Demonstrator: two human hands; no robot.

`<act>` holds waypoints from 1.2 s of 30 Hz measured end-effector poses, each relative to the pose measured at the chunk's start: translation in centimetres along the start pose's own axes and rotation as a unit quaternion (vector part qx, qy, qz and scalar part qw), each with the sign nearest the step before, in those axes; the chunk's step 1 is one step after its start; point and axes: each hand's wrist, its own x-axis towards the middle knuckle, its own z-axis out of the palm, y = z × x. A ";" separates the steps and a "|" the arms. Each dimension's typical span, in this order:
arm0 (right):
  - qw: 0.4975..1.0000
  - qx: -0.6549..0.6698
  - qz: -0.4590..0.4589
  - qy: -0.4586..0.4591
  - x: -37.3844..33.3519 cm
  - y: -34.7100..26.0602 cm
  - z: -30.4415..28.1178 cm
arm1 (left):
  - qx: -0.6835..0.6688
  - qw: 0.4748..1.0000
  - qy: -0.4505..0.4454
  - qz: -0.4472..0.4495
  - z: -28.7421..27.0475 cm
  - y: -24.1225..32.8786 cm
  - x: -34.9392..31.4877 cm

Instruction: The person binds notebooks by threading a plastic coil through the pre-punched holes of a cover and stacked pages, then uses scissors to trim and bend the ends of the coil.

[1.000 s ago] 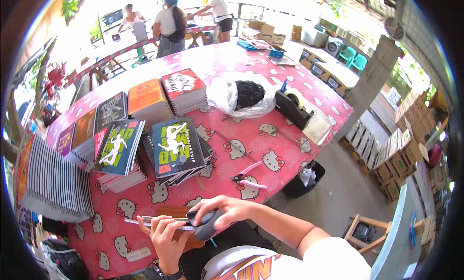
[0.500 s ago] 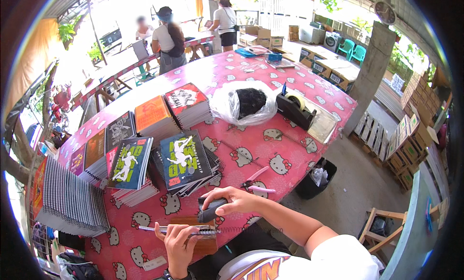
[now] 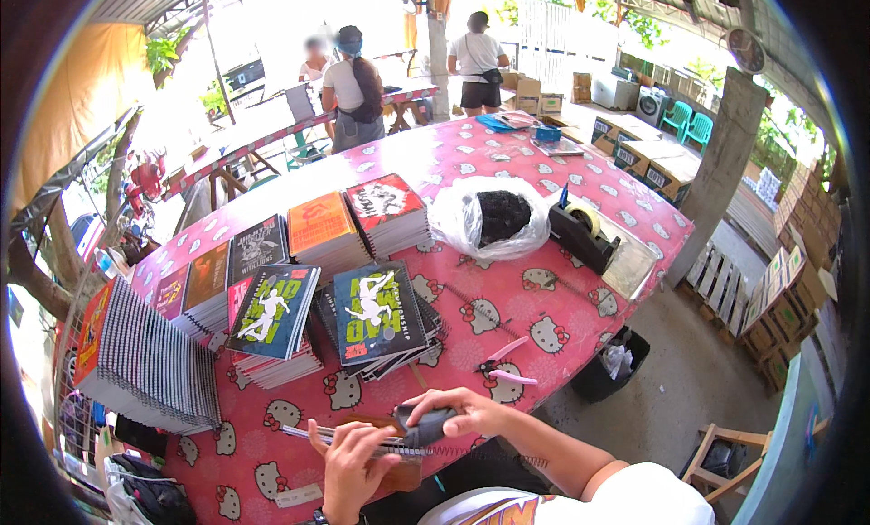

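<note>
Spiral notebook [image 3: 297, 433] sits at table's [image 3: 462, 351] near edge, nearly edge-on, over wooden block [image 3: 405, 475]; wire coil [image 3: 453, 451] trails off its right end. Bare tabletop strip separates it from notebook stacks [image 3: 379, 317] beyond; pliers [image 3: 513, 377] bound the room rightward, near the right edge. Left hand [image 3: 352, 462] grips notebook from the near side; right hand [image 3: 464, 409] grasps dark tool [image 3: 433, 428] at its right end.

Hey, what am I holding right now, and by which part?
Your left grip holds a notebook near its coil-bound edge; your right grip holds a dark, blocky tool over its top.
</note>
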 end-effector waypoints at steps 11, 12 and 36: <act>0.981 -0.191 0.038 -0.012 1.8 0.3 0.9 | 0.027 0.997 0.056 -0.035 0.3 -2.0 -1.2; 0.969 -0.223 0.110 -0.012 2.7 0.5 -0.1 | 0.021 0.997 0.066 -0.038 0.4 -1.9 -1.1; 0.964 -0.245 0.100 0.002 5.0 0.1 1.3 | -0.031 0.995 0.084 -0.049 -0.4 -2.2 -1.5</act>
